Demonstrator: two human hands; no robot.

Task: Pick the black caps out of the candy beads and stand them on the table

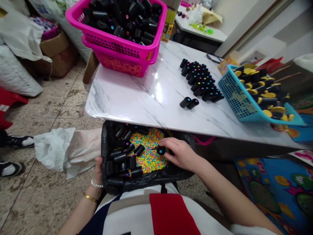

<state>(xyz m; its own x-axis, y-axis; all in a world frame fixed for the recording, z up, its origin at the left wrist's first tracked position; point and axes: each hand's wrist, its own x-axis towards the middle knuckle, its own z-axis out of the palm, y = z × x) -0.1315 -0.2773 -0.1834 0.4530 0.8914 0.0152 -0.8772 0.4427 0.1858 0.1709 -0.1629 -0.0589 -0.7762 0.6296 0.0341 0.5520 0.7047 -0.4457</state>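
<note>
A bin lined with black plastic (156, 182) sits at my lap by the table edge, holding small multicoloured beads (149, 160) and several short black cylinders (120, 157). At its left side, my left hand (98, 171) grips the outside of the bin; the thumb shows and the other fingers are hidden. My right hand (179, 151) is inside the bin, above the beads, with fingers closed around a black cylinder (160, 150). A blue dot shows on that cylinder's end.
On the marble-pattern table (137, 98) stand rows of black cylinders (200, 80) with coloured dots, plus two apart (189, 103). Stacked pink baskets (117, 49) hold more. A blue basket (241, 101) has black and yellow pieces. Bags (17, 71) and another person's shoes (11, 169) are left.
</note>
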